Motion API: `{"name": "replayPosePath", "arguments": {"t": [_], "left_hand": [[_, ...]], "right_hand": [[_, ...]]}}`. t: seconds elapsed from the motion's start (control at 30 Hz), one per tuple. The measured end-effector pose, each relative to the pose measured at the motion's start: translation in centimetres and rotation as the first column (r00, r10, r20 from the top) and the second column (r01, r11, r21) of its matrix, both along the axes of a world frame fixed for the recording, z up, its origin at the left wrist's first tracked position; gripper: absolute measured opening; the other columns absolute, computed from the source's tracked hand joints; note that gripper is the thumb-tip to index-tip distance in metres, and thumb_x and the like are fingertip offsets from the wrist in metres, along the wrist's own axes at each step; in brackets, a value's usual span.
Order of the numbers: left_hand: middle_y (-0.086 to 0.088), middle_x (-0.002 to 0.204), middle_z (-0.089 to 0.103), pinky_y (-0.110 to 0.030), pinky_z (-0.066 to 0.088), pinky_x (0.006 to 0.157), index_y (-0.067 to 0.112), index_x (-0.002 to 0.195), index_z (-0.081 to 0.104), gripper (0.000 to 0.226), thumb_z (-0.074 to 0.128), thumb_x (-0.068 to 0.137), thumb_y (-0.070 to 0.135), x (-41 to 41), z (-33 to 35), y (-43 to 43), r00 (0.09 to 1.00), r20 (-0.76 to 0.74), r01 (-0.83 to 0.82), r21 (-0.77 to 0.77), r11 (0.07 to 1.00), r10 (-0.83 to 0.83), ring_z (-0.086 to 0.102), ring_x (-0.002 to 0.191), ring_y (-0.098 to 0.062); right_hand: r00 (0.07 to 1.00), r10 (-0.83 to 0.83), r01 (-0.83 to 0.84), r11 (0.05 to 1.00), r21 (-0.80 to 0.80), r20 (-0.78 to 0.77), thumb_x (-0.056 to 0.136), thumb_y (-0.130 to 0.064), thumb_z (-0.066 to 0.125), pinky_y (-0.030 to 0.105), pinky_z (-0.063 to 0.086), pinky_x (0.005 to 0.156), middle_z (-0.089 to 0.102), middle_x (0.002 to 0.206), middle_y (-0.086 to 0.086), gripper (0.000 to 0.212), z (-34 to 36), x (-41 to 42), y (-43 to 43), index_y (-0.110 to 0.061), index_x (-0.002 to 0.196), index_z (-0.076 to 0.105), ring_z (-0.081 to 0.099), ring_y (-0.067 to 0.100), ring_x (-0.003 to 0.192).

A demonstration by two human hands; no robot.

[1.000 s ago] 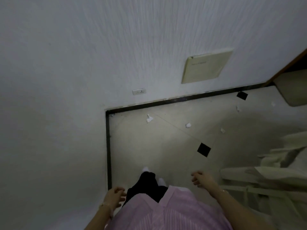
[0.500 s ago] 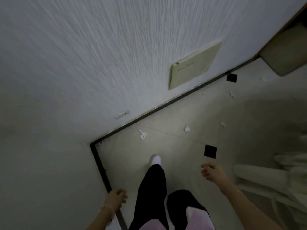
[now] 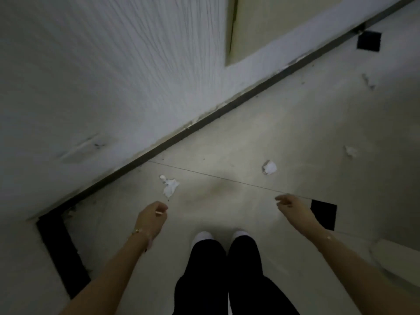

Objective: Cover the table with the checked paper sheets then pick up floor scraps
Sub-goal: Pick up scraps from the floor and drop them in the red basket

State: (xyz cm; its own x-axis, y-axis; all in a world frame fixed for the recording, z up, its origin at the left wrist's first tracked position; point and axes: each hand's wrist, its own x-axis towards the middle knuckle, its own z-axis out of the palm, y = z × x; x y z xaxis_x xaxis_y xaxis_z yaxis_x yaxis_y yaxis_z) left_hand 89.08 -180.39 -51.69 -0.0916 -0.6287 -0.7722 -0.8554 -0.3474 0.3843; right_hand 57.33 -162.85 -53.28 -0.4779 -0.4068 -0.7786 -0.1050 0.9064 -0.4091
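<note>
Scraps of white paper lie on the floor [image 3: 227,137] by the wall. Both hands hang low and hold nothing, likely getting ready to pick up. The left hand [image 3: 151,218] is loosely curled, and the torn paper scrap [image 3: 169,187] lies just ahead of it. The right hand [image 3: 293,206] is half curled, with the crumpled paper scrap [image 3: 269,167] farther ahead

Bare forearms, thin wrist bracelet [image 3: 137,230], black trousers [image 3: 227,280], white shoes [image 3: 203,236]

Both hands, left hand [image 3: 151,218] and right hand [image 3: 289,204], hover over white floor scraps [image 3: 169,186].
</note>
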Motion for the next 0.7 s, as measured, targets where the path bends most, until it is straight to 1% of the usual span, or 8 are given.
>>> {"name": "replayPosePath", "arguments": {"t": [0.1,0.17,0.23,0.33,0.47,0.53,0.6,0.7], "left_hand": [[-0.012,0.117,0.057,-0.028,0.041,0.084,0.002,0.118,0.057,0.030,0.056,0.089,0.005,-0.8,-7.7,-1.8,0.999,0.029,0.048,-0.119,0.992,-0.045,0.052,0.098,-0.022],[-0.004,0.115,0.055,-0.029,0.041,0.088,0.003,0.123,0.056,0.035,0.059,0.089,0.011,-1.1,-11.7,-3.1,0.999,0.005,0.051,-0.186,0.981,-0.051,0.053,0.103,-0.023],[-0.001,0.127,0.050,-0.036,0.042,0.098,0.008,0.131,0.050,0.049,0.064,0.086,0.021,-0.9,-15.3,-4.2,0.998,-0.014,0.063,-0.228,0.972,-0.068,0.050,0.116,-0.024],[-0.011,0.148,0.035,-0.044,0.034,0.108,0.010,0.141,0.037,0.066,0.067,0.084,0.024,0.3,-19.8,-5.0,0.955,0.177,0.279,-0.279,0.919,-0.237,0.036,0.133,-0.031],[-0.010,0.123,0.052,-0.044,0.049,0.087,0.022,0.110,0.063,0.028,0.068,0.082,0.026,0.7,-22.5,-4.3,0.944,0.217,0.319,-0.396,0.861,-0.249,0.051,0.107,-0.032],[-0.017,0.114,0.055,-0.042,0.048,0.081,0.013,0.104,0.067,0.021,0.066,0.083,0.014,1.2,-23.4,-3.9,0.909,0.297,0.398,-0.413,0.819,-0.292,0.053,0.099,-0.037],[-0.023,0.108,0.057,-0.043,0.048,0.076,0.003,0.104,0.066,0.021,0.064,0.083,0.004,1.2,-23.6,-3.7,0.919,0.294,0.364,-0.375,0.852,-0.263,0.057,0.093,-0.040],[-0.022,0.093,0.061,-0.033,0.042,0.064,-0.001,0.095,0.064,0.010,0.061,0.085,0.002,0.2,-21.3,-3.5,0.954,0.209,0.279,-0.361,0.890,-0.214,0.059,0.082,-0.037]], "right_hand": [[0.998,-0.004,0.002,1.000,-0.021,-0.065,0.089,-0.011,0.058,0.030,0.044,0.082,0.060,0.118,0.012,0.033,-8.5,-1.9,-2.0,-0.012,0.121,0.056,0.056,0.023,0.096],[0.987,-0.020,0.016,0.999,-0.031,-0.159,0.086,-0.012,0.063,0.034,0.042,0.096,0.053,0.130,0.014,0.048,-12.8,-3.1,-3.3,-0.009,0.132,0.049,0.054,0.027,0.110],[0.964,-0.032,0.018,0.998,-0.056,-0.262,0.084,-0.016,0.066,0.035,0.037,0.104,0.047,0.137,0.015,0.058,-15.8,-4.0,-4.6,-0.008,0.137,0.044,0.049,0.030,0.122],[0.919,0.010,-0.043,0.996,-0.074,-0.395,0.083,-0.019,0.068,0.036,0.035,0.105,0.044,0.140,0.016,0.062,-18.9,-4.7,-6.0,-0.009,0.139,0.043,0.044,0.034,0.125],[0.850,0.130,-0.188,0.980,-0.064,-0.511,0.079,-0.010,0.068,0.038,0.039,0.095,0.051,0.128,0.018,0.047,-21.7,-4.8,-6.4,-0.009,0.124,0.058,0.048,0.042,0.109],[0.833,0.131,-0.211,0.973,-0.091,-0.538,0.079,-0.005,0.067,0.036,0.043,0.086,0.055,0.116,0.020,0.034,-22.0,-4.8,-6.4,-0.005,0.113,0.064,0.054,0.042,0.099],[0.855,0.110,-0.175,0.981,-0.082,-0.506,0.082,-0.007,0.064,0.032,0.043,0.076,0.059,0.106,0.016,0.021,-21.4,-4.6,-6.7,-0.006,0.103,0.067,0.059,0.038,0.093],[0.909,0.097,-0.135,0.989,-0.066,-0.406,0.084,-0.013,0.062,0.032,0.044,0.076,0.067,0.097,0.013,0.016,-19.6,-4.2,-6.6,-0.010,0.098,0.069,0.063,0.032,0.092]]}}
